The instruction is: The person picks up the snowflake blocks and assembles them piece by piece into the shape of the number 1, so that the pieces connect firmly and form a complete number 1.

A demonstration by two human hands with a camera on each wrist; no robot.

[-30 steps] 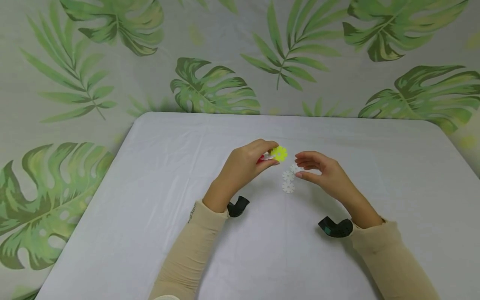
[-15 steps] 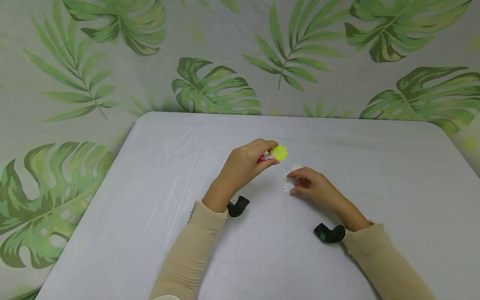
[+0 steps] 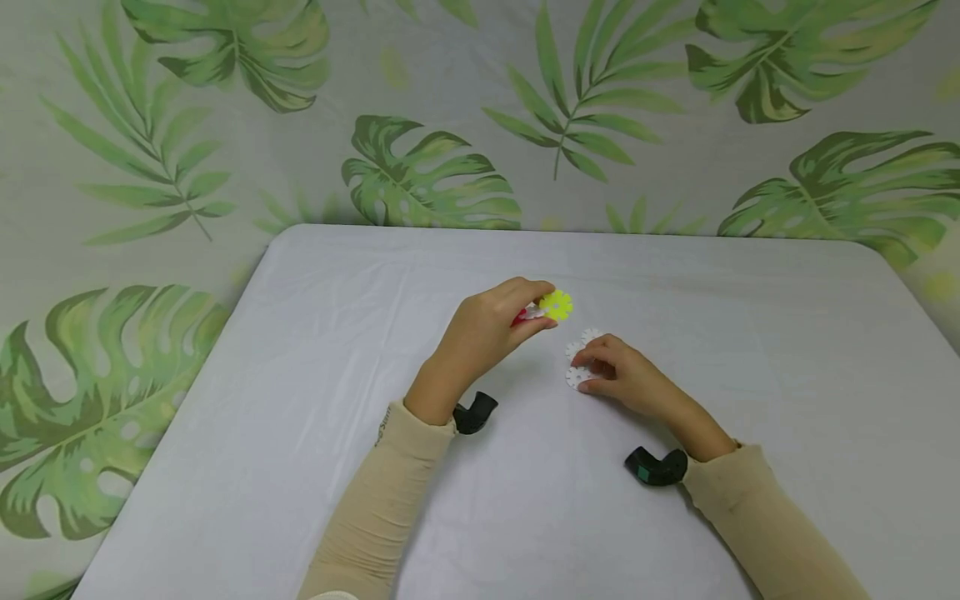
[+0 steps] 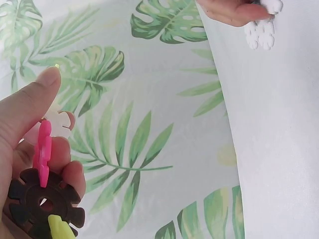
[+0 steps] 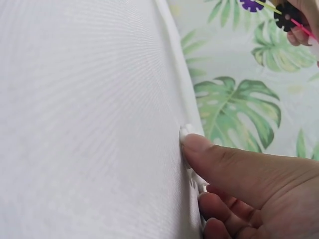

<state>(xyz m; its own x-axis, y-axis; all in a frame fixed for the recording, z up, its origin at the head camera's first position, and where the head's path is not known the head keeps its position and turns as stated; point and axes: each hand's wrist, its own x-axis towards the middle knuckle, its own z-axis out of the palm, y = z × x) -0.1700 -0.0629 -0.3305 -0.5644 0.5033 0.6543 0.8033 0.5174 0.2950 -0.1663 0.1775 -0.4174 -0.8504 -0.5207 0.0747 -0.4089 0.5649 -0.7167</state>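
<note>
notched white discs (image 3: 573, 378) — lying together, linked colourful discs (image 4: 43, 152) — raised

the right hand (image 3: 632, 379) has drawn back and now pinches at the nearest white disc (image 3: 577, 377).

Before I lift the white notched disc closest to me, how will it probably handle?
The white disc looks thin, so it's probably light. With its broad face up, it would likely slide over the white cloth rather than roll. It may be stiff: the similar pink disc, seen edge-on, shows no sag.
</note>
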